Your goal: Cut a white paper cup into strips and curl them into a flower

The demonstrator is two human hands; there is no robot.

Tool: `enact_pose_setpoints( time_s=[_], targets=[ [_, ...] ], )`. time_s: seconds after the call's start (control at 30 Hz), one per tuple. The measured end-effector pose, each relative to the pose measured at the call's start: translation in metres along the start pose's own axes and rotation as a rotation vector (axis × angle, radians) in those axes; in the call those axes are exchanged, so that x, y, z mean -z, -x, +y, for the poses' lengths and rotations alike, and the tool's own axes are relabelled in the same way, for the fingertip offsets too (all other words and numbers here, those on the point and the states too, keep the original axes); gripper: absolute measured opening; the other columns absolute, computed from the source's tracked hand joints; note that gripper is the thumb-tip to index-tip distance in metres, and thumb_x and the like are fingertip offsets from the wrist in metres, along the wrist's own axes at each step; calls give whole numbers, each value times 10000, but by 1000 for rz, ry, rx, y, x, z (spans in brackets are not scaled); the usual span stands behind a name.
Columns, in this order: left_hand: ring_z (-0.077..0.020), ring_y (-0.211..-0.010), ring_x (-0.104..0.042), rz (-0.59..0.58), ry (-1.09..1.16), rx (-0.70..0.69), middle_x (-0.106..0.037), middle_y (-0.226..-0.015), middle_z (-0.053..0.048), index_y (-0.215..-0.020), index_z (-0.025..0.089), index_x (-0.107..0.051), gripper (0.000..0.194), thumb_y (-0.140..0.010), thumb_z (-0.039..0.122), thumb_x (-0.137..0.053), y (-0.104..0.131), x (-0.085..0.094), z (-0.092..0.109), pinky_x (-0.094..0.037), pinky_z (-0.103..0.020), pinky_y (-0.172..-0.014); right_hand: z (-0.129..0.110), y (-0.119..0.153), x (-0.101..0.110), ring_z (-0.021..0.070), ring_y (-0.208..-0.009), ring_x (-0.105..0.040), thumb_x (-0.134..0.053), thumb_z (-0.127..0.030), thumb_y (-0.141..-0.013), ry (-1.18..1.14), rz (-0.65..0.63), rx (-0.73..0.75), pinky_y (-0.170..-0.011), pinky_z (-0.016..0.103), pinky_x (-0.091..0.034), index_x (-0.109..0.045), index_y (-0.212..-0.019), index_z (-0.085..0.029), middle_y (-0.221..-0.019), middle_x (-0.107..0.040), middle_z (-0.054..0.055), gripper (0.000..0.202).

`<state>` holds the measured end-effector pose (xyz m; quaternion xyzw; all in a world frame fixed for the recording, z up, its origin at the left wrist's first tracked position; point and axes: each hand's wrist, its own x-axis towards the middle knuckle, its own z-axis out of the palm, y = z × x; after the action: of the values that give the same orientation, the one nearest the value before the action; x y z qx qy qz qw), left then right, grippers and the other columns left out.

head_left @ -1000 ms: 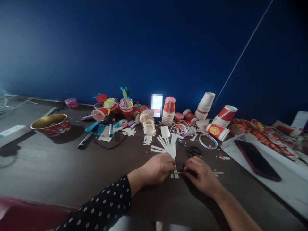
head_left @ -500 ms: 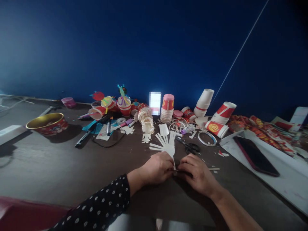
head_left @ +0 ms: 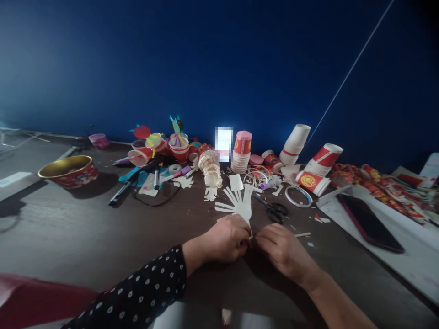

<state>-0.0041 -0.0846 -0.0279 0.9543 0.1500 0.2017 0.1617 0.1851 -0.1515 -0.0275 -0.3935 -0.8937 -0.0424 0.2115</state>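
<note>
A white paper piece (head_left: 243, 208) with strips fanned out like rays rises just beyond my left hand (head_left: 229, 237). The fingers of that hand are closed on its lower part. My right hand (head_left: 283, 246) is beside it on the right, with its fingers pinched together at a narrow end of the paper between the two hands. What exactly the right fingertips hold is too small to make out. Black-handled scissors (head_left: 276, 211) lie just beyond my right hand, and a thin pale stick (head_left: 303, 235) lies to its right.
Behind stand stacked paper cups (head_left: 242, 151), more cups (head_left: 295, 144), a roll of tape (head_left: 298, 196) and paper scraps. A gold-rimmed bowl (head_left: 68, 176) is at left. At right, a phone (head_left: 372, 224) rests on a white tray (head_left: 408, 260).
The view has shifted slightly, so most things appear a little further right. My right hand's fingers have drawn closer together beside the paper. My left hand still grips it.
</note>
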Motion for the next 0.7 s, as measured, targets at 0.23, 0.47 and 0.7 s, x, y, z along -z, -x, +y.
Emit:
enact_pose_setpoints(
  time_s=[0.23, 0.47, 0.7],
  targets=[
    [-178, -815, -563, -17, -32, 15, -643, -832, -58, -739, 157, -599, 73, -750, 129, -532, 0, 1, -1, -445, -289, -751, 2, -1, 2, 180, -810, -564, -436, -150, -890, -126, -38, -26, -715, 309, -382, -579, -885, -174, -819, -638, 64, 145],
    [-175, -810, -561, -17, -22, -5, -638, -824, -55, -729, 158, -596, 64, -729, 123, -541, 0, 1, -2, -443, -282, -750, 1, -2, 2, 169, -729, -550, -412, -148, -906, -93, -28, 0, -677, 305, -358, -574, -822, -177, -725, -624, 45, 184],
    [-174, -815, -550, 35, 10, 5, -620, -815, -69, -741, 149, -579, 62, -777, 157, -530, -1, 2, 0, -441, -283, -749, 0, -3, 0, 162, -665, -531, -406, -167, -912, -62, -9, -33, -632, 298, -345, -571, -775, -176, -677, -594, 36, 215]
  ],
)
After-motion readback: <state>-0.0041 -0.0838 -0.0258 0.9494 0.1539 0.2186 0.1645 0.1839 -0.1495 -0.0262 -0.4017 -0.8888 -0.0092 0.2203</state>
